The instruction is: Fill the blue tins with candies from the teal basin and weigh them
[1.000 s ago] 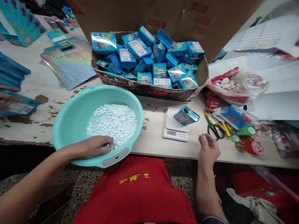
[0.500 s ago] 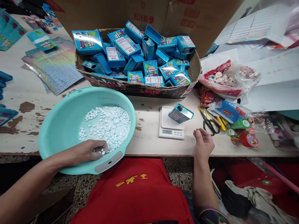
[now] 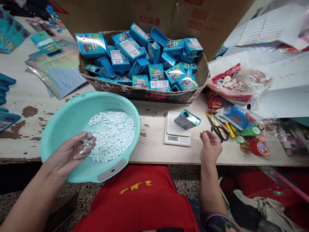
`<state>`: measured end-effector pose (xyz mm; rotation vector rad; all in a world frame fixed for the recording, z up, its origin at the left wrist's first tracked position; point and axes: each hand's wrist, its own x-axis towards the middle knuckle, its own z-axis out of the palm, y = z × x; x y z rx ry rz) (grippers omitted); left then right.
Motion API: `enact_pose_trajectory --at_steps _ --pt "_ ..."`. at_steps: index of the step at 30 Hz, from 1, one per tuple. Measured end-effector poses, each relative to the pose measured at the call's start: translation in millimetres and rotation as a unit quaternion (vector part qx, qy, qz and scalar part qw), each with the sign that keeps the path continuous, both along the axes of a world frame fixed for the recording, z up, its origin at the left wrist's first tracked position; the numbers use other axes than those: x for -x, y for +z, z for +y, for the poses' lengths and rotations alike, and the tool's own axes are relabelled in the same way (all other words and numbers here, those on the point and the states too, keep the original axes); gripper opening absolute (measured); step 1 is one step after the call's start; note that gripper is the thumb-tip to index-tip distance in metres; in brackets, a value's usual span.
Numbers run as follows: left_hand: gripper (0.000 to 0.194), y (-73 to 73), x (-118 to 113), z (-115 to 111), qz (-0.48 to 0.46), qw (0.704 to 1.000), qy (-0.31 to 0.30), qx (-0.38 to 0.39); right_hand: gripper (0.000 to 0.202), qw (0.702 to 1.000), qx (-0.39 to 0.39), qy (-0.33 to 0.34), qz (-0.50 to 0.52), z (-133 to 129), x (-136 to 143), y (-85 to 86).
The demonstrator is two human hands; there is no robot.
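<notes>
Brown-patched and pale, the tabletop [image 3: 152, 153] runs across the frame, with brown cardboard [image 3: 169, 16] rising behind it at the top. At left of centre, the left hand [image 3: 73, 149] is above the turquoise basin [image 3: 60, 124], its fingers curled around a few white pellets [image 3: 81, 152]; the main heap [image 3: 112, 138] of them lies in the basin's right half. At right of centre, the right hand [image 3: 210, 145] is near the scale [image 3: 173, 140], its fingers loosely bent and gripping nothing that shows. A blue tin [image 3: 187, 120] rests on the scale, its round hole uncovered. Judging by this, a small portion is picked out but not yet at the tin, and plenty of loose pellets are left in the basin. Whether the tin contains any is hidden. More blue tins [image 3: 156, 73] fill the long carton [image 3: 145, 94] at upper centre, several with holes showing; their contents cannot be told.
</notes>
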<state>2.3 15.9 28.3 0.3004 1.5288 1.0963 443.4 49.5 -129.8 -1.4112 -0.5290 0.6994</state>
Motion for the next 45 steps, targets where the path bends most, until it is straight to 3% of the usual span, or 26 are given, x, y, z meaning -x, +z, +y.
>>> enact_pose_trajectory --at_steps 3,5,8,12,17,23,33,37,40,45 --pt "0.013 9.9 -6.4 4.9 -0.005 0.996 0.044 -0.078 0.042 1.000 -0.009 0.005 -0.003 3.0 3.1 2.4" --pt "0.024 12.4 -9.7 6.0 0.004 0.994 0.085 -0.068 0.041 1.000 -0.009 0.007 -0.001 3.6 4.6 3.7" --pt "0.030 8.9 -15.6 6.4 -0.018 0.998 0.055 0.002 0.040 1.000 -0.006 0.012 -0.001 4.0 5.5 4.8" --pt "0.026 0.9 -19.4 6.3 0.024 0.997 0.060 -0.033 0.040 1.000 -0.010 0.024 -0.005 4.2 4.9 5.5" --pt "0.015 -10.7 -14.2 3.9 0.050 0.998 -0.024 0.001 0.040 1.000 -0.004 0.025 -0.004 2.8 2.6 4.0" --pt "0.012 -19.9 -10.3 2.7 0.073 0.997 -0.022 -0.008 0.039 0.999 0.005 0.032 -0.002 -0.3 0.3 -0.8" --pt "0.026 -28.7 3.5 3.2 0.106 0.992 -0.072 0.004 0.042 0.997 -0.017 0.068 -0.024 6.3 1.0 4.8" --pt "0.026 -23.9 -2.4 5.3 0.116 0.985 -0.121 0.044 0.064 0.983 -0.059 0.154 -0.085 20.9 4.0 10.5" --pt "0.021 -15.7 -10.9 6.8 0.134 0.974 -0.178 0.028 0.078 0.973 -0.040 0.204 -0.105 36.3 13.0 14.6" --pt "0.020 -2.6 -18.5 12.8 0.117 0.967 -0.225 0.014 0.040 0.966 -0.016 0.236 -0.108 43.9 37.7 40.5"
